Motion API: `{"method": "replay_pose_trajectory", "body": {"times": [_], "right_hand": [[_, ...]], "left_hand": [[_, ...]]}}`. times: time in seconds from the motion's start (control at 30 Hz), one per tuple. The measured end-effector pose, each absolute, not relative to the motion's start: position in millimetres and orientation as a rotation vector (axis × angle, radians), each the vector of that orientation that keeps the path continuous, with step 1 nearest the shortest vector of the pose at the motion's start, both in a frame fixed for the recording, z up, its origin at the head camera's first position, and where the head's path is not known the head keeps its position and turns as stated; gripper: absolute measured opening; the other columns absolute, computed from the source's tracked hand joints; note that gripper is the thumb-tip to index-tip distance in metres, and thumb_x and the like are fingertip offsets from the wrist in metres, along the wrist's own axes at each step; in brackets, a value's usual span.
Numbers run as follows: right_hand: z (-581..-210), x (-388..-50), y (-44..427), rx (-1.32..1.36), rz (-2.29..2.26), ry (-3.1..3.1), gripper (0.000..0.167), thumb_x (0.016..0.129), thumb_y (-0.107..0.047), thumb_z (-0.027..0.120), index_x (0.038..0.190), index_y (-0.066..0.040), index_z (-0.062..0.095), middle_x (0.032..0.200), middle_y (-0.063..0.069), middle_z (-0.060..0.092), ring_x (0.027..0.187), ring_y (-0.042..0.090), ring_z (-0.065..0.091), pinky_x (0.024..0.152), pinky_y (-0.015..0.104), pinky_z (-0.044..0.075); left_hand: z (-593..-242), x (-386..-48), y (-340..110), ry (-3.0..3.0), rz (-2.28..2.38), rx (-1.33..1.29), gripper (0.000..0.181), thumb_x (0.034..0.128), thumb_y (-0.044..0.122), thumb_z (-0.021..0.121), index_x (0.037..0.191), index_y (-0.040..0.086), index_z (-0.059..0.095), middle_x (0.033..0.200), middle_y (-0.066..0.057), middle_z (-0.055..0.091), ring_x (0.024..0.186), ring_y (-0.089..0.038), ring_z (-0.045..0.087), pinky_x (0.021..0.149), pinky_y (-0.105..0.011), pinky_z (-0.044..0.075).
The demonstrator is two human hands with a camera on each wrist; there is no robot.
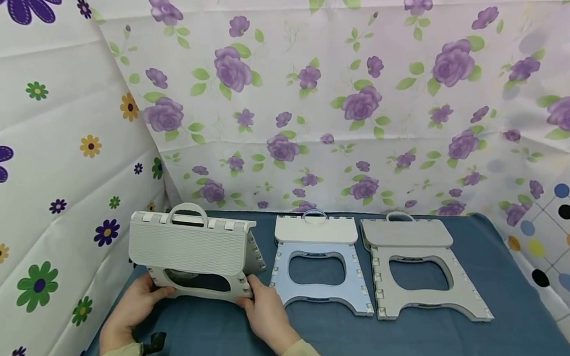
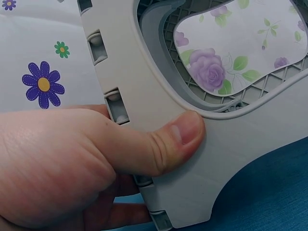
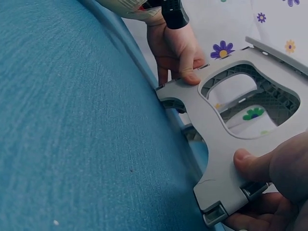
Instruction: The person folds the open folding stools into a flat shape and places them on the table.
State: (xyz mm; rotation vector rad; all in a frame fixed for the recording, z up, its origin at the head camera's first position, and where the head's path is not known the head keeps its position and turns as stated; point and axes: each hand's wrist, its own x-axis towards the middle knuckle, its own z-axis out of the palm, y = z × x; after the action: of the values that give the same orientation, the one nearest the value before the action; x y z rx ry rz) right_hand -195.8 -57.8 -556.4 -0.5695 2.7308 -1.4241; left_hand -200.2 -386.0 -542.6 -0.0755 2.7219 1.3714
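A light grey folding step stool (image 1: pixel 186 245) stands partly unfolded at the left of the cloth, with its ribbed top panel sloping toward me and a carry handle (image 1: pixel 188 206) on top. My left hand (image 1: pixel 134 302) grips the left edge of its front leg panel; in the left wrist view the thumb (image 2: pixel 180 137) lies flat on the panel below the cutout, and the other fingers go behind. On the opposite edge my right hand (image 1: pixel 268 312) holds the same panel. The right wrist view shows its thumb (image 3: pixel 252 163) on the face, fingers underneath.
To the right, a blue folding stool (image 1: pixel 280 277) with a white top and a grey folding stool (image 1: pixel 379 284) lie folded side by side on the blue cloth (image 1: pixel 402 351). Flowered sheets (image 1: pixel 269 116) hang behind and at the sides.
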Motion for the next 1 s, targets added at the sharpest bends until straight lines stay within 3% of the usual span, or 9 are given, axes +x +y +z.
{"method": "replay_pose_trajectory", "body": {"times": [0.4,0.63,0.8,1.0], "right_hand": [[-552.0,-195.8,-53.0,-0.607,-1.476,2.691,0.019,0.099,-0.026,0.079,0.112,-0.018,0.068,0.095,-0.005,0.075,0.071,0.002,0.061,0.063,0.027,0.051],[-552.4,-193.2,-54.2,-0.607,-1.452,2.689,0.020,0.099,-0.025,0.078,0.116,-0.017,0.069,0.102,-0.002,0.078,0.079,0.003,0.067,0.067,0.029,0.055],[-553.0,-195.8,-55.4,-0.618,-1.445,2.705,0.020,0.101,-0.023,0.077,0.118,-0.017,0.069,0.105,-0.001,0.078,0.080,0.003,0.068,0.068,0.031,0.056],[-552.9,-195.4,-55.8,-0.611,-1.434,2.714,0.020,0.100,-0.023,0.077,0.118,-0.016,0.070,0.105,-0.001,0.079,0.082,0.003,0.069,0.069,0.031,0.056]], "left_hand": [[-540.4,-200.2,-384.6,2.715,1.348,-0.088,0.032,0.1041,0.012,0.072,0.127,-0.007,0.062,0.111,-0.012,0.072,0.091,-0.019,0.063,0.076,-0.032,0.052],[-540.0,-199.2,-385.1,2.728,1.307,-0.125,0.033,0.1021,0.013,0.074,0.126,-0.007,0.064,0.110,-0.011,0.072,0.091,-0.021,0.062,0.074,-0.032,0.051],[-539.8,-201.1,-386.1,2.732,1.328,-0.166,0.044,0.1001,0.017,0.078,0.132,-0.007,0.062,0.119,-0.018,0.072,0.098,-0.023,0.067,0.077,-0.033,0.055],[-537.6,-200.9,-385.6,2.740,1.359,-0.202,0.067,0.0967,0.018,0.083,0.144,-0.009,0.045,0.133,-0.030,0.062,0.111,-0.034,0.067,0.082,-0.037,0.058]]}}
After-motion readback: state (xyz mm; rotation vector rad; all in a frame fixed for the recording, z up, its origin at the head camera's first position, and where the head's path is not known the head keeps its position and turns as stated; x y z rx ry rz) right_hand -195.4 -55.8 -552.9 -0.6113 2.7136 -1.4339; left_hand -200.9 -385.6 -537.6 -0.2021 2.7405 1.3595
